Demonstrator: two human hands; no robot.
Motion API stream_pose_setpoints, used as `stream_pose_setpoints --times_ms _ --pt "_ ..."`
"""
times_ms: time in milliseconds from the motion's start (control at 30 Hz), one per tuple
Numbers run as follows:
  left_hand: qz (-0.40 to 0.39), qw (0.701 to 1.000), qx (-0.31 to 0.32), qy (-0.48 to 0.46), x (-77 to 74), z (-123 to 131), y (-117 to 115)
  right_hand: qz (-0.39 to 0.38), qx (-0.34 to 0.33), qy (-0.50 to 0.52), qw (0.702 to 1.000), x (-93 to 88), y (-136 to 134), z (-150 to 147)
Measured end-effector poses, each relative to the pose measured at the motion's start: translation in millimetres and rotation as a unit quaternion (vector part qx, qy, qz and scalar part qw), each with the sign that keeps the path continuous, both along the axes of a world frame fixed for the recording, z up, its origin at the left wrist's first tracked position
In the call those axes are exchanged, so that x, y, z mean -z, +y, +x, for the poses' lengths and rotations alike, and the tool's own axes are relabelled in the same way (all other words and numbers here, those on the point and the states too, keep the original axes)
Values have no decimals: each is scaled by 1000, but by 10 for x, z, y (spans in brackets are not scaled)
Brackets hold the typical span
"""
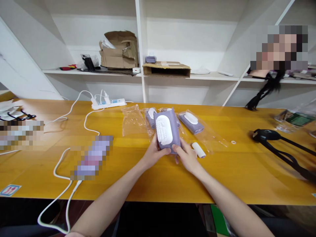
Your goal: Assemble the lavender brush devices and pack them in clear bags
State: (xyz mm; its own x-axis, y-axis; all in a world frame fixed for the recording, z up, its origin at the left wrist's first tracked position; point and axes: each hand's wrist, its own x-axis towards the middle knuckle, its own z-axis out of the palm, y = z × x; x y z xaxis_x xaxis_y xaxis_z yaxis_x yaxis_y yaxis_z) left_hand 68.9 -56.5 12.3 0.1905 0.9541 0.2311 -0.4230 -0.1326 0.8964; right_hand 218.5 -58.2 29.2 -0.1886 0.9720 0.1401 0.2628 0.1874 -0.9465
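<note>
Between both hands is a lavender-grey block-shaped item (174, 126) with a white oval panel, bumpy on its left part; its exact kind I cannot tell. My left hand (155, 152) grips its lower left, thumb on the front. My right hand (184, 153) holds the lower right corner, thumb pressed near the bottom edge. Behind it on the table, a similar lavender item (150, 120) is partly hidden. To the right, another one (191, 122) lies in clear plastic. A small white cylinder (198, 150) rests beside my right hand.
An empty-looking clear bag (133, 121) lies left of the items. Further left are a phone (95, 158) on a white cable and a power strip (108, 103). A black strap (271, 141) is at right. Cardboard boxes (118, 56) stand on the shelf; a person is partly visible upper right.
</note>
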Motion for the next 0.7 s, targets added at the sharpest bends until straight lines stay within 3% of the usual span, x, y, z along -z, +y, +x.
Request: stream_pose_setpoints --times_ms 100,333,500,700 --pt "21 999 -20 26 18 -11 24 51 38 -68 996 39 -2 12" --pt "60 995 -36 69 39 -39 47 93 -41 -63 993 99 1 37" --pt "33 998 -27 55 110 -23 81 61 -39 -86 994 121 21 39" --pt "40 997 -50 39 74 21 68 48 -40 -61 996 117 61 4"
